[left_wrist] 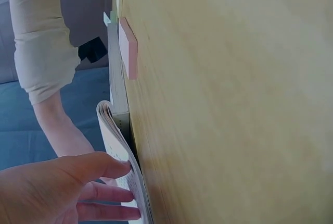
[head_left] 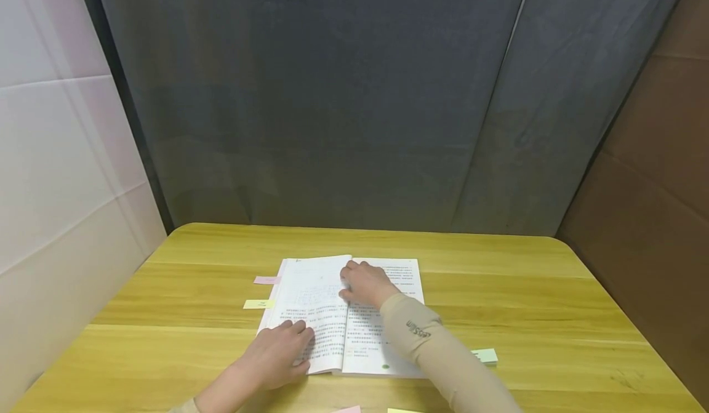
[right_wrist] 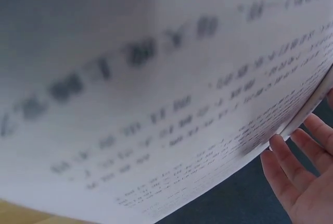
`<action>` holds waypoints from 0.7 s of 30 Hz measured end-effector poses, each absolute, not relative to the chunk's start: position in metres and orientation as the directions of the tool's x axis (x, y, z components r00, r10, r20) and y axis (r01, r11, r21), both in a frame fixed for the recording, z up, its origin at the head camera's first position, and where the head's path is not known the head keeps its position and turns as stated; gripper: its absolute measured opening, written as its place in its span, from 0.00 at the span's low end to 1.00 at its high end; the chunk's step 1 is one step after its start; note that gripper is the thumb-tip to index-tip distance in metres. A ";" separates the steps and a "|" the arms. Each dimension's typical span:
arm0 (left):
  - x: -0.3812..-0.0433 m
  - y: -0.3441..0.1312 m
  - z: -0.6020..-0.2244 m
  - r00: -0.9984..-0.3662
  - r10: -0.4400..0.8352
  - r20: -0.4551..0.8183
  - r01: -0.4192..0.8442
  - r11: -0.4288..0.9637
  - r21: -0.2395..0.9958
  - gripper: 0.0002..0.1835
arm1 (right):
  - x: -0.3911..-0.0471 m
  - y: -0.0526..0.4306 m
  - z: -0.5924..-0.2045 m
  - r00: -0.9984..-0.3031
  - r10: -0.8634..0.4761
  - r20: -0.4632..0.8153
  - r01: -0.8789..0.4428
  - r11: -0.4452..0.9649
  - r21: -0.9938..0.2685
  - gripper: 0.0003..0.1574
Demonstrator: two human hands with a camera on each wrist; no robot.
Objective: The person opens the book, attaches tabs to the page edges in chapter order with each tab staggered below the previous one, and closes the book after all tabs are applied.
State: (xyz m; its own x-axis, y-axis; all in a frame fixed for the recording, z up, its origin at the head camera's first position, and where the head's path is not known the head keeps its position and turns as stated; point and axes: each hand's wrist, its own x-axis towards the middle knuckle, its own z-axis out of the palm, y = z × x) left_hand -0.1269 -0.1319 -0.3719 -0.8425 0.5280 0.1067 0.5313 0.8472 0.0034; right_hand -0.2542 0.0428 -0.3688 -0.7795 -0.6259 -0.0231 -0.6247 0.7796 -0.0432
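Note:
An open book (head_left: 324, 299) with printed pages lies on the wooden table. My left hand (head_left: 279, 351) rests on the lower left page near its outer corner. In the left wrist view, the left hand's fingers (left_wrist: 106, 212) lie fairly straight against the page. My right hand (head_left: 367, 282) is higher up, on the book around its centre fold. Up close in the right wrist view, a printed page (right_wrist: 156, 104) fills most of the picture, and the right hand's extended fingers (right_wrist: 291, 169) touch near the fold.
A pink tab (head_left: 267, 280) and a yellow tab (head_left: 258, 304) stick out from the book's left edge. A pale green sticky-note pad (head_left: 485, 356) lies right of the book, beside the right sleeve. Pink (head_left: 349, 409) and yellow notes (head_left: 400, 410) show at the bottom edge. Dark cloth (head_left: 332, 105) hangs behind the table.

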 end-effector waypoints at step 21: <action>-0.129 -0.128 -0.374 -0.846 0.519 0.121 0.521 0.853 -0.016 0.14 | -0.240 0.050 -0.370 -0.718 -0.696 0.008 -0.696 0.718 0.006 0.26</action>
